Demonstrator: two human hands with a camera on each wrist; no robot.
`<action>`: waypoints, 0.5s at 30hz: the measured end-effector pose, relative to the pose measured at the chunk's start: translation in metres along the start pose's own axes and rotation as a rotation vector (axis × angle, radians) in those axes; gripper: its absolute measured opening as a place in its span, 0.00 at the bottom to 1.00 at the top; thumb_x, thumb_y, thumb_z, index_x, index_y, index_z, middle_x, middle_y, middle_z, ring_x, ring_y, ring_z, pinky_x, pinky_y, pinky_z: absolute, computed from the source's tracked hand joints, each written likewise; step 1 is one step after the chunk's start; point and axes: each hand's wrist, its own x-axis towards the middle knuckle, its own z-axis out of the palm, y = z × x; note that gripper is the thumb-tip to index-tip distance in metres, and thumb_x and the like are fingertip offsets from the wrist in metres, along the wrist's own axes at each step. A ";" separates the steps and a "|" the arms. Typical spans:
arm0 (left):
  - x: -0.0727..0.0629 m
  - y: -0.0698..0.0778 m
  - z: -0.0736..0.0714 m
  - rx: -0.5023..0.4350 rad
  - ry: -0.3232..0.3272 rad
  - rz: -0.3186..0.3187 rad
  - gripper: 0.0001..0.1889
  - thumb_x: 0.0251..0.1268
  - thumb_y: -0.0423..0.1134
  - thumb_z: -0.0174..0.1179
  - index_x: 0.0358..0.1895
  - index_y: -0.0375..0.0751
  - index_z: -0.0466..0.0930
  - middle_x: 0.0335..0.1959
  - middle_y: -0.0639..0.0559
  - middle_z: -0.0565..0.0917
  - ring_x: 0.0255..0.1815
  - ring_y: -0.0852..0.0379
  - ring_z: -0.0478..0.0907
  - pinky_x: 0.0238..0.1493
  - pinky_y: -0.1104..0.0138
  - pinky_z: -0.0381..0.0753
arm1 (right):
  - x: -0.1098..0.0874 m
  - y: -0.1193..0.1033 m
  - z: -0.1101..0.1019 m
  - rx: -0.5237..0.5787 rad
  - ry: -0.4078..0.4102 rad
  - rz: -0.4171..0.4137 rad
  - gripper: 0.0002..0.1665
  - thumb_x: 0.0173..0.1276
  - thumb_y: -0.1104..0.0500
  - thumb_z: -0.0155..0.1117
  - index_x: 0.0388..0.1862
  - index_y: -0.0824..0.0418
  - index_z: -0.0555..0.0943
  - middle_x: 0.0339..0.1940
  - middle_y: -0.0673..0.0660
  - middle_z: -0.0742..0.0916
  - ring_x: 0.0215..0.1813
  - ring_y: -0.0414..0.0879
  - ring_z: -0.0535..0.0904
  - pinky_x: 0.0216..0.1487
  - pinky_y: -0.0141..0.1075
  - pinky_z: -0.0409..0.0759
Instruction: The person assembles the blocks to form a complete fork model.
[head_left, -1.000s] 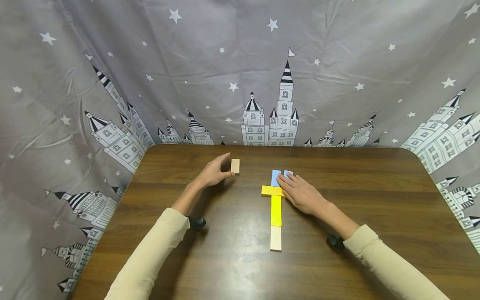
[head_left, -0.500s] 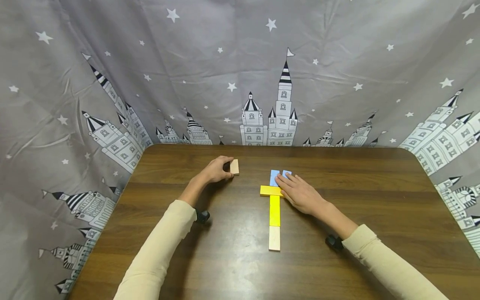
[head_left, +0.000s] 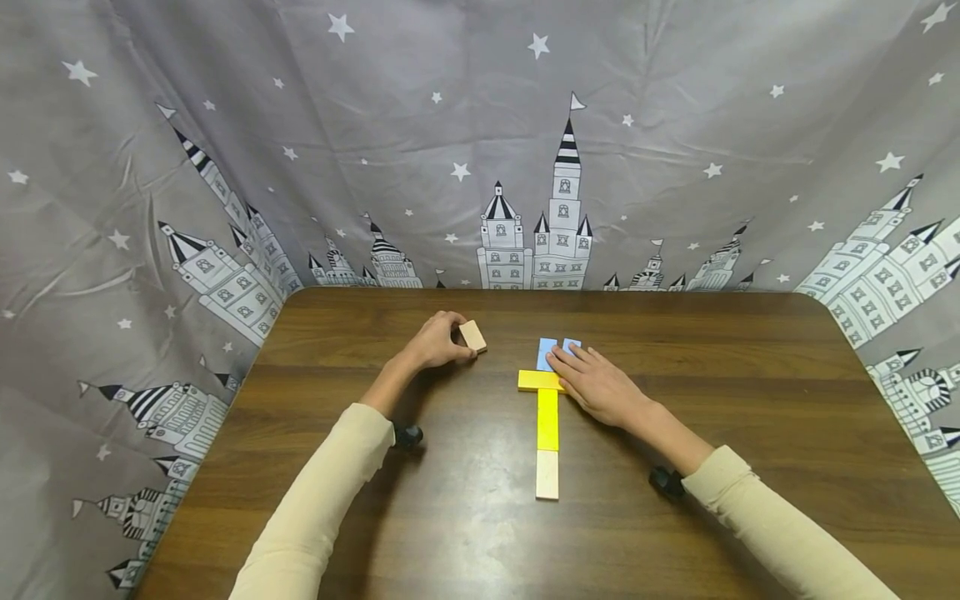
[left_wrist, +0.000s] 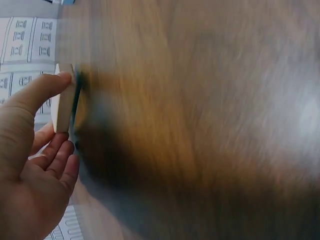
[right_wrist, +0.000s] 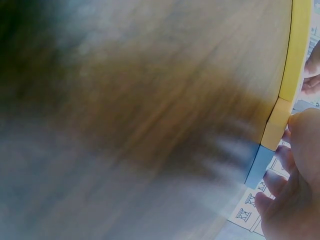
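A plain wooden block (head_left: pixel 473 337) is pinched between the thumb and fingers of my left hand (head_left: pixel 435 342), slightly turned; the left wrist view shows the same block (left_wrist: pixel 63 107) in that grip. My right hand (head_left: pixel 603 390) rests with extended fingers over two blue blocks (head_left: pixel 546 353) and the right end of a crosswise yellow block (head_left: pixel 536 381), hiding parts of them. Below that lies a lengthwise yellow block (head_left: pixel 548 421), with another plain wooden block (head_left: pixel 547 475) at its lower end. Beside the right hand, the right wrist view shows a blue block (right_wrist: pixel 258 167) sideways.
All the blocks are on or over a brown wooden table (head_left: pixel 480 550). Behind it and at the sides hangs a grey curtain (head_left: pixel 420 125) printed with stars and castles. Dark bands with small devices (head_left: pixel 408 437) sit at both wrists.
My left hand has closed its thumb and fingers on the plain wooden block, which has turned and shifted slightly right. My right hand has stayed on the blue and yellow blocks.
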 end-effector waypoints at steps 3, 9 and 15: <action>0.000 0.006 0.006 -0.025 0.011 0.011 0.32 0.51 0.41 0.74 0.57 0.27 0.76 0.51 0.36 0.77 0.54 0.43 0.73 0.58 0.55 0.72 | 0.000 0.000 0.000 0.002 0.004 -0.003 0.30 0.78 0.58 0.53 0.75 0.67 0.66 0.73 0.66 0.70 0.74 0.65 0.63 0.71 0.59 0.58; 0.000 0.021 0.018 -0.077 0.004 0.035 0.32 0.53 0.43 0.75 0.59 0.28 0.76 0.52 0.37 0.77 0.55 0.45 0.74 0.58 0.56 0.73 | 0.000 -0.001 -0.001 0.012 0.007 0.003 0.30 0.78 0.58 0.53 0.75 0.67 0.66 0.73 0.66 0.70 0.74 0.65 0.63 0.71 0.59 0.58; 0.002 0.035 0.027 -0.084 -0.005 0.066 0.33 0.55 0.45 0.75 0.60 0.30 0.76 0.52 0.39 0.78 0.54 0.46 0.74 0.57 0.57 0.73 | 0.000 -0.002 -0.001 0.022 -0.001 0.014 0.30 0.79 0.57 0.52 0.75 0.67 0.65 0.74 0.66 0.69 0.74 0.65 0.62 0.72 0.59 0.57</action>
